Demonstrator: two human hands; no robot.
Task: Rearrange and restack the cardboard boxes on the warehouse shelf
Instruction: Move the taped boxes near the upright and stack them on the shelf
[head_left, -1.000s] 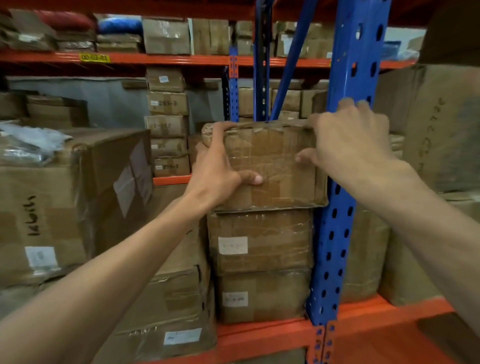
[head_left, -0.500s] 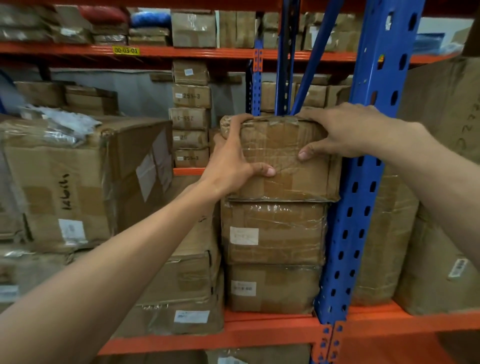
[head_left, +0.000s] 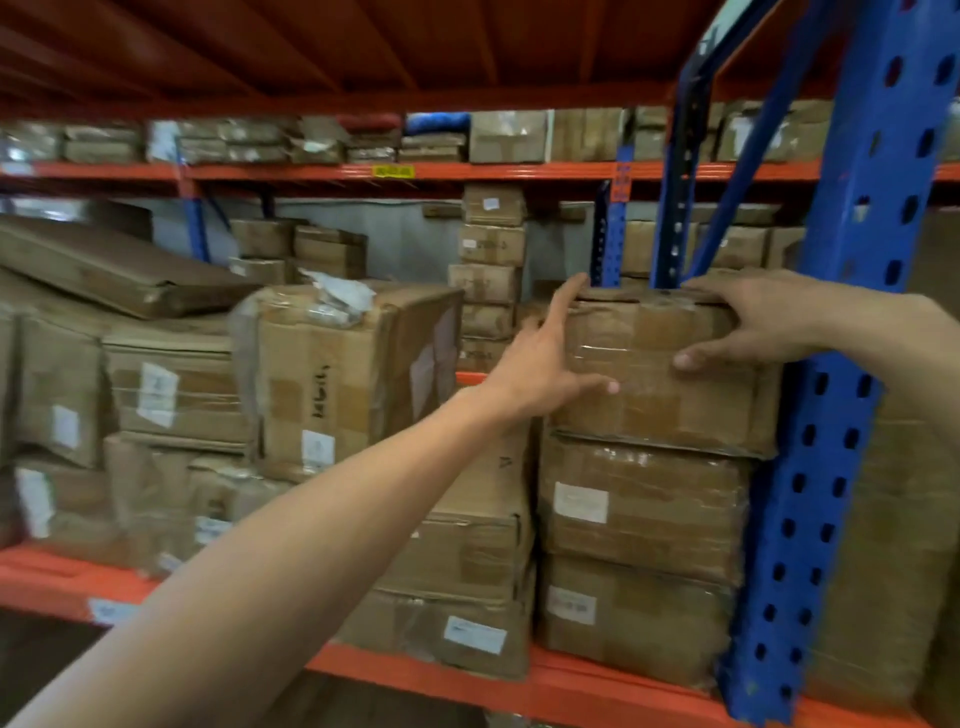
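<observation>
A taped cardboard box (head_left: 675, 400) sits on top of a stack of two similar boxes (head_left: 654, 514) on the orange shelf beam (head_left: 571, 686), right beside the blue upright. My right hand (head_left: 753, 322) grips its top right corner, fingers over the top edge and thumb on the front face. At the box's left edge my left hand (head_left: 540, 364) lies with fingers stretched straight and apart, thumb resting on the front face, not clasping it.
The blue perforated upright (head_left: 831, 441) stands close against the stack's right side. A large box with handwriting (head_left: 337, 379) and several other boxes fill the shelf to the left. Lower boxes (head_left: 467, 561) stand left of the stack. More stacked boxes (head_left: 488, 270) are behind.
My left hand has loosened from a clasp on the box's left side to straight, spread fingers. The right hand keeps its hold on the top right corner. The view has swung left.
</observation>
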